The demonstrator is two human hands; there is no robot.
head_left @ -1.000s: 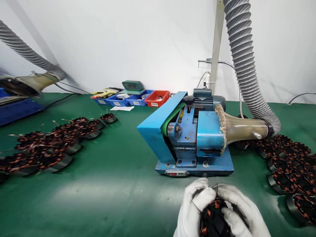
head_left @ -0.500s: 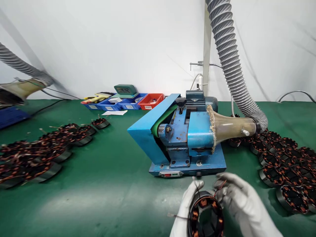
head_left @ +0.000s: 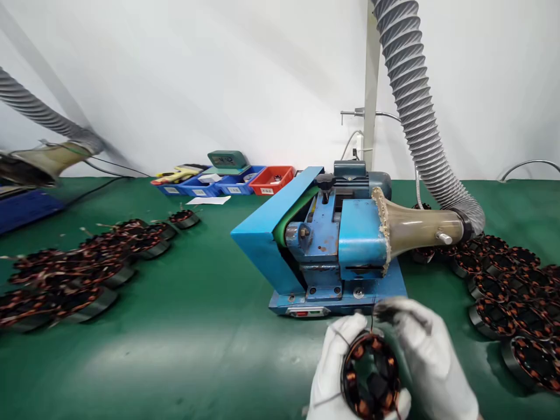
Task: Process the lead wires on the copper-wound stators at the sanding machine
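Both my hands wear white gloves and hold one round black stator with copper windings point(head_left: 370, 376) low in the view, in front of the blue belt machine point(head_left: 326, 242). My left hand point(head_left: 335, 373) grips the stator's left rim. My right hand point(head_left: 431, 361) wraps its right side, with the fingertips pinched on a thin wire lead at the top near the machine's base. The stator's open centre faces me.
Several wound stators lie in a group on the green mat at the left point(head_left: 65, 274) and another group at the right point(head_left: 507, 280). A grey ribbed hose point(head_left: 415, 116) feeds the machine's funnel. Blue and red bins point(head_left: 238, 178) stand at the back.
The stator has turned in my hands so its open centre shows. My right fingertips have closed on the wire lead at its top, nearer the machine's base.
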